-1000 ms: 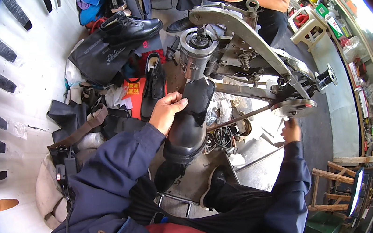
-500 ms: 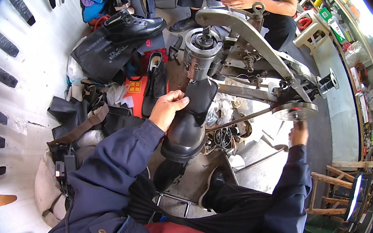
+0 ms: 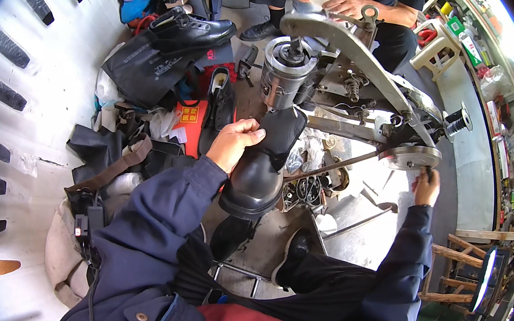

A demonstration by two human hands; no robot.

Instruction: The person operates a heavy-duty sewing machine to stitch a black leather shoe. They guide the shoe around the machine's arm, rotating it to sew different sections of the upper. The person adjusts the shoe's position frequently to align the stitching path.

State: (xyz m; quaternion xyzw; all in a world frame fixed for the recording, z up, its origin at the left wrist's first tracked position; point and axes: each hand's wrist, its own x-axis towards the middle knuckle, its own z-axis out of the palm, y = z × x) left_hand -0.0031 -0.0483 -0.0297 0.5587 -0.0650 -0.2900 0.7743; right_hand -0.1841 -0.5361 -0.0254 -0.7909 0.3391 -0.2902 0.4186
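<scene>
My left hand (image 3: 236, 143) pinches the side of a black leather shoe (image 3: 255, 183), its thumb on the upper edge. The shoe's toe is toward me, and its raised tongue (image 3: 283, 135) reaches under the metal head of a shoe-patching sewing machine (image 3: 282, 79). Where the needle meets the leather is hidden. At the machine's right side, my right hand (image 3: 426, 188) is closed round the small crank handle of the round handwheel (image 3: 410, 157). My fingers cover most of that handle.
Opposite sits a person whose hands (image 3: 345, 4) hold something white. Several black shoes (image 3: 190, 29) and bags lie at the left. A thread spool (image 3: 458, 122) juts from the machine's right. A plastic stool (image 3: 437, 51) and a wooden-legged stool (image 3: 459, 255) stand at the right.
My right hand has shifted slightly right along with the crank handle. My left hand stays on the shoe. The view has moved a little, and the other person's hands have changed position.
</scene>
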